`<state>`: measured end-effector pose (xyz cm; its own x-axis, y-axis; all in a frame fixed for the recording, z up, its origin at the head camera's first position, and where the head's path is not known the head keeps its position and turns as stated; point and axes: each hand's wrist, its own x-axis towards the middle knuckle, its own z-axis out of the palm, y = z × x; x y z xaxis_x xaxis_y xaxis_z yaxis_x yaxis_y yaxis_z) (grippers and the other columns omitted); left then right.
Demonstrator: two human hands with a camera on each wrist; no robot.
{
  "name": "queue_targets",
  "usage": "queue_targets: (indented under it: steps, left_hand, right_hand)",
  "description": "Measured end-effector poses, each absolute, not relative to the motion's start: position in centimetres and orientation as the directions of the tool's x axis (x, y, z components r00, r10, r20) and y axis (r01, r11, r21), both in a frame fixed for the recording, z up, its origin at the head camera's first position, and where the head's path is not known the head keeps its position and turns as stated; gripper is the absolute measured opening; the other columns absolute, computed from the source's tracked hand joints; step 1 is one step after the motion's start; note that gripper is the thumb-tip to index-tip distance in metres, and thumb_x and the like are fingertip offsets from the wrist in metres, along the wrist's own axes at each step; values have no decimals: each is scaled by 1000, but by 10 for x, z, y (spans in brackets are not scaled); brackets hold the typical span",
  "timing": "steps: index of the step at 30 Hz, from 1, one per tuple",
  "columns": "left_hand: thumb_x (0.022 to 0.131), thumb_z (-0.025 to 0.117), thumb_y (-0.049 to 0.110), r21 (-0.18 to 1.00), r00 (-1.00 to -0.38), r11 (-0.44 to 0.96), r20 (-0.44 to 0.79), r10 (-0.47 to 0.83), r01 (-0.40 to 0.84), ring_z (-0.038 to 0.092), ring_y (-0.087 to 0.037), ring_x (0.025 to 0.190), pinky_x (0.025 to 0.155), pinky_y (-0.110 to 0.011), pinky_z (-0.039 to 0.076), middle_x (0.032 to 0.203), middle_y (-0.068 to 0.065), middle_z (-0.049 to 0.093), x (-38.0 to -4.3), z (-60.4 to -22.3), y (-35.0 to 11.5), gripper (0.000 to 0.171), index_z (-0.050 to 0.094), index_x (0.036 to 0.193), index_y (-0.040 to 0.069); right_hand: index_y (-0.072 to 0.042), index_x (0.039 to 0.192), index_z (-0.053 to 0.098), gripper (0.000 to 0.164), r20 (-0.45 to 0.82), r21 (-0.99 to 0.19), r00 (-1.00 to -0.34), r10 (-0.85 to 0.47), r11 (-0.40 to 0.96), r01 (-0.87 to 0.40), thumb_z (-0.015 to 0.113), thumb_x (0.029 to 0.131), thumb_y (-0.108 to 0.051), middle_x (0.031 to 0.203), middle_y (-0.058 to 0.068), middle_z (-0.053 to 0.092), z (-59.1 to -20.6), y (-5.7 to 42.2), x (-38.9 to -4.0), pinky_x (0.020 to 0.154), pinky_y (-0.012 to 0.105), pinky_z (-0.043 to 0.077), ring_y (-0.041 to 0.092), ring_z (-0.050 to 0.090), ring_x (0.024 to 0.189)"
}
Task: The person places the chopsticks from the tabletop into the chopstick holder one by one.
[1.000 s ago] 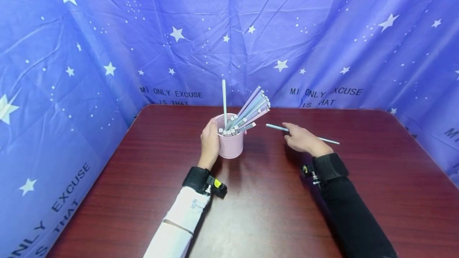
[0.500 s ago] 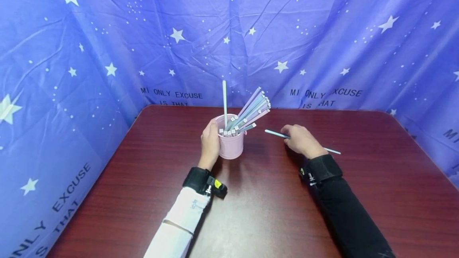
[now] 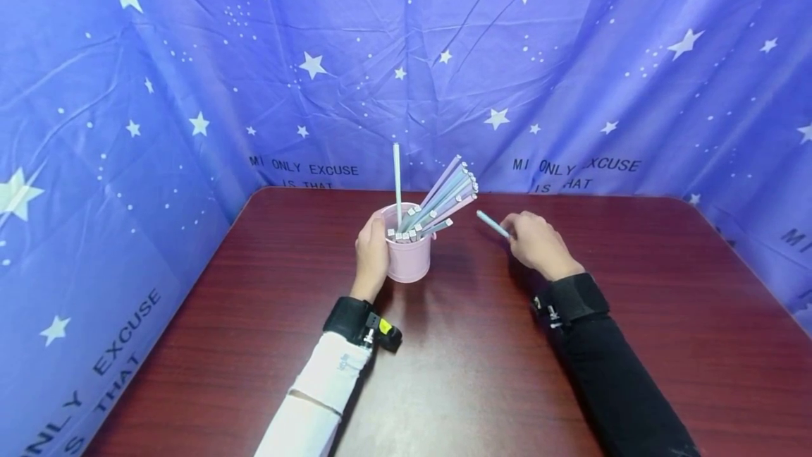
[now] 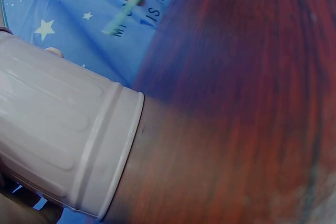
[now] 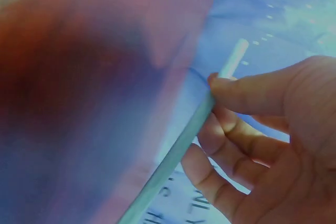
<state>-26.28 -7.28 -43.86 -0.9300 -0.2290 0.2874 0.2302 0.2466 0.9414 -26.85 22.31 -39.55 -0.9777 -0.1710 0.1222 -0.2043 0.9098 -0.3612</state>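
A small pink bucket (image 3: pixel 408 259) stands toward the back of the table, full of slim pastel sticks (image 3: pixel 440 196) with white ends. One stick (image 3: pixel 397 182) rises almost upright; most of the others lean right. My left hand (image 3: pixel 371 252) grips the bucket's left side, its fingers wrapped behind the wall and partly hidden. The ribbed wall of the bucket fills the left part of the left wrist view. To the right, my right hand (image 3: pixel 538 242) pinches a thin pale-blue stick (image 5: pixel 173 156) between thumb and fingertips. Its front end points up and left toward the bucket.
The dark red wooden table (image 3: pixel 304 266) has rounded far corners. A blue curtain (image 3: pixel 355 20) with white stars hangs close behind it and along both sides. Each wrist wears a black strap with a small camera.
My right hand was over the pale-blue stick lying near the table; now it pinches the stick, whose left end has swung up. The left hand and bucket have stayed put.
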Motion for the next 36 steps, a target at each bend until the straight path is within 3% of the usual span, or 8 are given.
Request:
queue_targets:
  steps: [4, 10, 15, 20, 23, 29, 36]
  left_hand:
    - [112, 36, 33, 935, -924, 251, 308, -229, 250, 68, -32, 131, 114, -53, 50, 138, -11, 74, -270, -448, -75, 48, 74, 134, 14]
    - [112, 37, 38, 923, -910, 272, 339, -240, 272, 69, -29, 128, 111, -51, 52, 135, -9, 76, -280, -461, -77, 49, 76, 132, 17]
    - [113, 40, 32, 943, -924, 226, 298, -240, 245, 66, -34, 134, 117, -54, 48, 138, -13, 74, -263, -441, -74, 46, 75, 134, 11]
    - [112, 38, 35, 935, -915, 241, 320, -247, 262, 68, -32, 131, 114, -52, 51, 136, -12, 75, -266, -447, -74, 48, 75, 132, 12]
    - [111, 38, 38, 929, -909, 244, 337, -246, 279, 69, -31, 128, 112, -51, 52, 135, -11, 76, -270, -452, -76, 49, 76, 131, 14]
    - [111, 36, 33, 942, -926, 233, 296, -236, 242, 66, -34, 134, 117, -55, 48, 139, -13, 73, -261, -439, -73, 49, 74, 134, 11]
    - [112, 36, 31, 944, -931, 250, 274, -240, 213, 67, -31, 133, 116, -51, 50, 139, -11, 74, -260, -437, -72, 48, 73, 135, 12]
  right_hand:
    - [3, 119, 71, 24, 258, -406, -955, -144, 881, -243, 60, 99, -6, 108, 23, 67, -379, 221, -262, 82, 62, 56, 41, 66, 98]
    - [1, 114, 69, 20, 443, -497, -896, -37, 821, -280, 59, 102, -11, 102, 18, 65, -351, 212, -248, 79, 53, 53, 35, 61, 92]
    - [5, 110, 68, 15, 632, -526, -772, 60, 765, -371, 62, 100, -4, 100, 20, 69, -332, 205, -238, 79, 33, 47, 30, 62, 89]
    - [4, 114, 70, 17, 711, -618, -672, 208, 639, -457, 64, 99, -1, 102, 12, 76, -312, 198, -225, 74, 9, 50, 5, 68, 84]
    - [1, 115, 71, 16, 716, -682, -645, 267, 462, -567, 64, 101, -1, 100, 3, 78, -302, 194, -216, 75, 12, 56, -1, 73, 84]
    - [-2, 116, 70, 17, 746, -644, -626, 226, 8, -765, 61, 103, 5, 103, 9, 78, -292, 188, -207, 87, 27, 63, 16, 78, 89]
    - [-1, 119, 70, 18, 737, -662, -664, 125, -63, -747, 61, 104, 5, 106, 7, 78, -295, 178, -205, 85, 28, 65, 14, 77, 87]
